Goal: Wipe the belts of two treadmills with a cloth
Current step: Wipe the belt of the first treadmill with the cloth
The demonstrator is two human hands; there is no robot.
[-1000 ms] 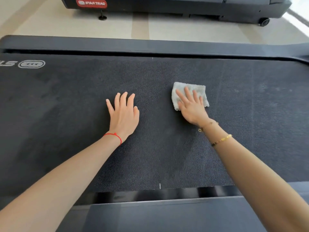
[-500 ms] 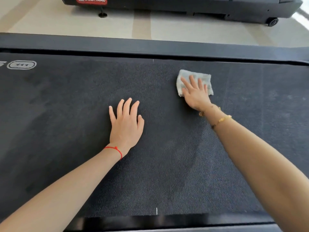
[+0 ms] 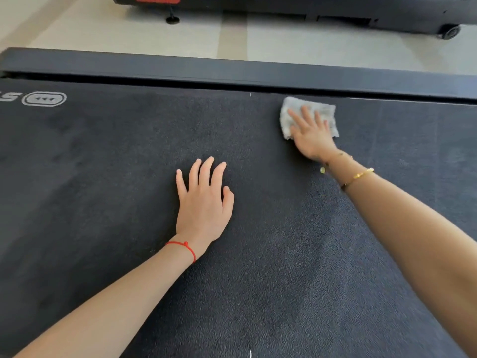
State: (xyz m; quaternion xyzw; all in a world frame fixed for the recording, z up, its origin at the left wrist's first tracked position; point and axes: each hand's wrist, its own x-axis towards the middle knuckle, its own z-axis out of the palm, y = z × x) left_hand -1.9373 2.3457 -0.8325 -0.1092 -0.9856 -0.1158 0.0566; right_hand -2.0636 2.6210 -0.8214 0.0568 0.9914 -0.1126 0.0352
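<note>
Pressing flat fingers on a pale cloth (image 3: 308,112), the right hand (image 3: 312,136) works near the belt's (image 3: 103,189) far edge. The left hand (image 3: 204,200) lies open-palmed, grasping nothing.

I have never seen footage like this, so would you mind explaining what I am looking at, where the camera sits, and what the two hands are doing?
The camera is worn on a person's head and looks forward and down, so the two bare arms reach in from the bottom of the picture. The wide dark textured surface is a black treadmill belt, seen from its side, with a dark side rail beyond it. The left hand, with a red string bracelet at the wrist, rests flat on the belt and holds nothing. The right hand, with gold bracelets, presses straight fingers on a small pale grey folded cloth near the belt's far edge. Across the pale floor stands a second black treadmill.
</note>
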